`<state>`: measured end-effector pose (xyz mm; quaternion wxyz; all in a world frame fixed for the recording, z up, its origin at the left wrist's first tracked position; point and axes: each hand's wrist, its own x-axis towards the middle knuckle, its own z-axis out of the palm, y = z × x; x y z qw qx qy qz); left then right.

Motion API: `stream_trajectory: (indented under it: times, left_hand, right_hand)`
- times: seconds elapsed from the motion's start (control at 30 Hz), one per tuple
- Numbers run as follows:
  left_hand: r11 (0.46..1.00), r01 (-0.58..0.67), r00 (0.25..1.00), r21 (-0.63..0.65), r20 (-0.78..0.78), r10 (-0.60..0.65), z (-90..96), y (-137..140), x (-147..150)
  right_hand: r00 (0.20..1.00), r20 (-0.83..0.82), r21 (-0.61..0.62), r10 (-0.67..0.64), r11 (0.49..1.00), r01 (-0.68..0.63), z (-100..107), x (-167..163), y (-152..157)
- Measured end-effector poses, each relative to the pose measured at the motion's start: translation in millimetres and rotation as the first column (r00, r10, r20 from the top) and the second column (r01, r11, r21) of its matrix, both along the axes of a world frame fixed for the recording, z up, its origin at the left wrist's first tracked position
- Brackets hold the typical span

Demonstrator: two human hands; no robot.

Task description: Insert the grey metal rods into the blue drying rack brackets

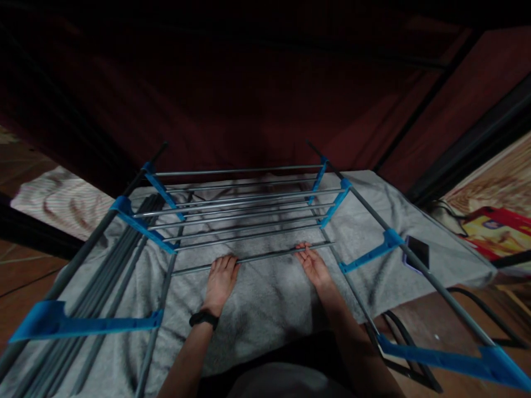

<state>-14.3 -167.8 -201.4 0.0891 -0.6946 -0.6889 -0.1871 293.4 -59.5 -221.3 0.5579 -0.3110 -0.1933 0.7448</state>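
Note:
A loose grey metal rod lies crosswise near me, between the two sides of a drying rack with blue plastic brackets. My left hand, with a dark band at the wrist, is closed over the rod left of its middle. My right hand holds the same rod towards its right end, palm turned up and fingers curled about it. The nearest blue brackets are the left one and the right one. Beyond the hands, several rods span the far pairs of brackets.
A grey blanket covers the surface beneath the rack. Several loose rods lie bundled at the left. A phone rests by the right side tube. Dark red cloth hangs behind; a red and yellow package sits at the far right.

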Motion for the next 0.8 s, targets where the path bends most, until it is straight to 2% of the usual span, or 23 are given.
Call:
stream_trajectory:
  times: [0.47, 0.8]
  left_hand:
    - [0.999, 0.020, 0.999, 0.028, 0.043, -0.022, 1.3, -2.4, -2.4]
    - [0.999, 0.041, 0.999, 0.035, -0.010, -0.040, 1.4, -2.7, -3.1]
  right_hand:
    - [1.000, -0.030, 0.004, 0.005, 1.000, -0.005, 6.1, -3.4, -0.2]
    - [1.000, -0.021, -0.002, 0.010, 1.000, -0.010, 7.5, -3.3, 0.0]
